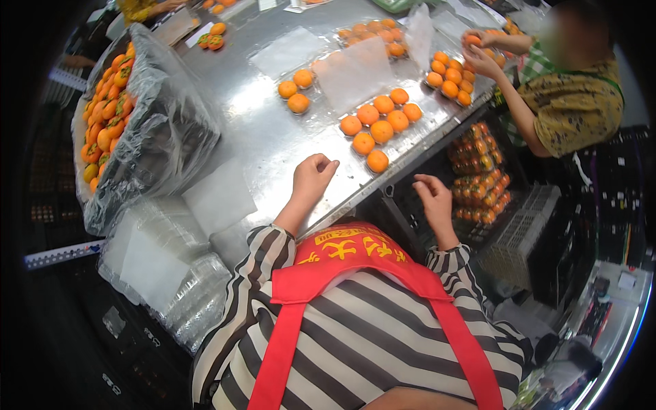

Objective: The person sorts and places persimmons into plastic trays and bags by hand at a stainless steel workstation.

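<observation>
My left hand [313,178] is over the metal table [266,138] near its front edge, fingers loosely curled, with nothing visible in it. Past the edge, to the right, my right hand [435,200] hangs in the air, thumb and fingers apart and nothing between them. Just beyond my left hand lies a clear plastic tray with rows of orange persimmons [382,132], smooth ends up. Behind it, another clear tray holds three persimmons [298,104], partly covered by a white sheet [353,72].
A plastic-lined crate [169,113] heaped with persimmons [110,113] stands at left. Stacked clear trays [200,292] are below it. A co-worker's hands [482,54] hold a persimmon over a filled tray [451,77] at right. Packed fruit [482,179] sits in a dark crate under the table edge.
</observation>
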A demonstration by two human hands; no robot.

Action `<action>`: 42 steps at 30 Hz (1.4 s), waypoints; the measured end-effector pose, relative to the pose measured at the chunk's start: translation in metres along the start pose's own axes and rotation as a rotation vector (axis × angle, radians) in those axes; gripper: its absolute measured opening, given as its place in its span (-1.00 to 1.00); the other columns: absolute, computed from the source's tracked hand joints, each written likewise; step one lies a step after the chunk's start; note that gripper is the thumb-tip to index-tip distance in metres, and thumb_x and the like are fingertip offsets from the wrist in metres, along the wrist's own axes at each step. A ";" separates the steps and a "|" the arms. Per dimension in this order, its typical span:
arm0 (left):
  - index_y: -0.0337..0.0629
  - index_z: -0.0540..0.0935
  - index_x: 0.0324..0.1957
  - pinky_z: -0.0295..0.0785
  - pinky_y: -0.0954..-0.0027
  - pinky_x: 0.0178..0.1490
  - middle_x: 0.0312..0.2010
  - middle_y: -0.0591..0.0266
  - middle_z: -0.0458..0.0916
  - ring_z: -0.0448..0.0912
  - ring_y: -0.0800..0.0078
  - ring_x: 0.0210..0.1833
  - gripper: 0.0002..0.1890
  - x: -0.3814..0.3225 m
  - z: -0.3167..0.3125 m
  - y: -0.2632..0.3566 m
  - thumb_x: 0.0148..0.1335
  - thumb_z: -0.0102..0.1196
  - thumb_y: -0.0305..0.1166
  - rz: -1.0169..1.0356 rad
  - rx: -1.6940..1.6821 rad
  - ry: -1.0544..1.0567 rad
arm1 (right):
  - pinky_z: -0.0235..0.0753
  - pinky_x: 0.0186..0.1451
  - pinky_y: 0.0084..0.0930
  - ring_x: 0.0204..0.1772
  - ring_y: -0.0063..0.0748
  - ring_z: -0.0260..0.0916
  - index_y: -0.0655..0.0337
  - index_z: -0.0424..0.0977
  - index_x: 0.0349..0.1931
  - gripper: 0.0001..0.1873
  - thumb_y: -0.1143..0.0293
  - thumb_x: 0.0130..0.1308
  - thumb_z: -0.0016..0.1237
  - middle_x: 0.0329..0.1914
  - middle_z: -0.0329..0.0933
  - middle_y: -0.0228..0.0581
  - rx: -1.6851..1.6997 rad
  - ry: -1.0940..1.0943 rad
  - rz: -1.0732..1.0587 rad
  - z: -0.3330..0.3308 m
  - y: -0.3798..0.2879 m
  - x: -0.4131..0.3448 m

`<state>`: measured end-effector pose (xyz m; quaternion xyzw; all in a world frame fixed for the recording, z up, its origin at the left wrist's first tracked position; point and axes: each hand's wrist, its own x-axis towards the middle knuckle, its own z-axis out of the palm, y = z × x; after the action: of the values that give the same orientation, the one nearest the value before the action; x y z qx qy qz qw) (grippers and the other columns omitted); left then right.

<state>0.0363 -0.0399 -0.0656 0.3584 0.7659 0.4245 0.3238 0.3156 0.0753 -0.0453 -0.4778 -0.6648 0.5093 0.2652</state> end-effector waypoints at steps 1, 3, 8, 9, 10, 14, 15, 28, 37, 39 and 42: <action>-0.28 0.63 -0.39 0.44 0.43 -0.25 -0.42 0.25 0.57 0.56 0.45 -0.35 -0.82 -0.007 0.002 0.005 0.17 0.25 -0.34 0.062 0.063 0.022 | 0.47 -0.04 -0.61 -0.15 -0.58 0.50 0.32 0.55 -0.04 -0.75 0.39 0.34 0.03 -0.24 0.59 -0.35 -0.046 -0.047 0.018 0.002 -0.002 -0.013; -0.21 0.63 -0.18 0.47 0.29 -0.03 -0.18 0.08 0.57 0.57 0.19 -0.10 -0.75 -0.018 0.015 0.006 0.10 0.27 -0.36 0.324 0.122 0.048 | 0.48 -0.01 -0.53 -0.10 -0.45 0.53 0.30 0.54 -0.02 -0.72 0.35 0.34 0.03 -0.15 0.59 -0.23 -0.116 -0.110 0.020 0.007 0.001 -0.038; -0.24 0.42 0.21 0.25 0.09 0.31 0.16 -0.06 0.42 0.34 -0.03 0.28 -0.34 -0.049 0.040 0.003 0.04 0.31 -0.32 0.613 0.240 -0.111 | 0.44 0.10 -0.35 0.07 -0.08 0.48 0.25 0.47 0.08 -0.62 0.20 0.38 -0.07 -0.02 0.51 -0.09 -0.325 -0.101 -0.047 0.021 0.006 -0.079; -0.25 0.39 0.25 0.21 0.08 0.34 0.19 -0.09 0.40 0.30 -0.05 0.32 -0.31 -0.053 0.042 0.001 0.05 0.30 -0.33 0.638 0.284 -0.132 | 0.43 0.12 -0.31 0.10 -0.03 0.46 0.24 0.46 0.08 -0.61 0.18 0.39 -0.09 0.01 0.50 -0.08 -0.348 -0.099 -0.005 0.023 0.004 -0.079; -0.27 0.32 0.30 0.14 0.05 0.39 0.24 -0.11 0.36 0.24 -0.10 0.37 -0.26 -0.056 0.044 -0.004 0.06 0.29 -0.34 0.636 0.344 -0.169 | 0.43 0.11 -0.28 0.09 -0.03 0.46 0.24 0.47 0.06 -0.60 0.14 0.40 -0.13 0.03 0.50 -0.09 -0.398 -0.071 0.003 0.026 0.006 -0.079; -0.23 0.32 0.32 0.12 0.09 0.42 0.28 -0.09 0.32 0.19 -0.06 0.41 -0.29 -0.063 0.049 -0.005 0.08 0.25 -0.40 0.673 0.473 -0.192 | 0.42 0.12 -0.28 0.07 -0.01 0.46 0.25 0.49 0.01 -0.60 0.11 0.42 -0.17 -0.04 0.52 -0.09 -0.387 -0.013 0.030 0.029 0.006 -0.080; -0.22 0.34 0.31 0.12 0.09 0.43 0.28 -0.09 0.31 0.18 -0.08 0.41 -0.30 -0.064 0.048 -0.001 0.09 0.24 -0.41 0.672 0.485 -0.183 | 0.42 0.11 -0.28 0.06 -0.01 0.46 0.25 0.50 0.00 -0.60 0.11 0.42 -0.17 -0.06 0.53 -0.08 -0.352 -0.011 0.045 0.028 0.007 -0.079; -0.27 0.39 0.23 0.02 -0.06 0.44 0.24 -0.15 0.32 0.18 -0.14 0.38 -0.40 -0.058 0.056 -0.010 0.14 0.23 -0.34 0.636 0.520 -0.121 | 0.49 0.02 -0.36 -0.04 -0.20 0.52 0.32 0.53 -0.02 -0.63 0.22 0.30 0.04 -0.10 0.53 -0.05 -0.127 0.149 0.132 -0.031 0.054 -0.054; -0.26 0.39 0.21 0.02 -0.06 0.44 0.25 -0.17 0.29 0.16 -0.14 0.39 -0.41 -0.057 0.056 -0.002 0.12 0.24 -0.37 0.596 0.570 -0.169 | 0.29 0.30 -0.20 0.21 0.10 0.30 0.40 0.37 0.12 -0.47 0.32 0.18 0.12 0.13 0.34 0.12 -0.530 0.839 0.180 -0.161 0.108 -0.028; -0.25 0.39 0.21 0.02 -0.06 0.44 0.25 -0.17 0.29 0.16 -0.14 0.38 -0.41 -0.057 0.056 -0.001 0.11 0.24 -0.37 0.589 0.576 -0.174 | 0.28 0.31 -0.18 0.23 0.13 0.27 0.40 0.33 0.18 -0.42 0.32 0.18 0.13 0.15 0.32 0.12 -0.617 0.807 0.239 -0.162 0.117 -0.017; -0.24 0.40 0.21 0.03 -0.06 0.44 0.24 -0.15 0.30 0.17 -0.14 0.38 -0.41 -0.057 0.056 -0.001 0.11 0.24 -0.38 0.574 0.562 -0.176 | 0.27 0.33 -0.15 0.26 0.18 0.24 0.39 0.26 0.25 -0.35 0.34 0.17 0.13 0.18 0.29 0.14 -0.635 0.764 0.337 -0.155 0.104 -0.014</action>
<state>0.1112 -0.0643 -0.0799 0.6669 0.6904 0.2394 0.1460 0.4892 0.1308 -0.0873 -0.7869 -0.5560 0.1076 0.2452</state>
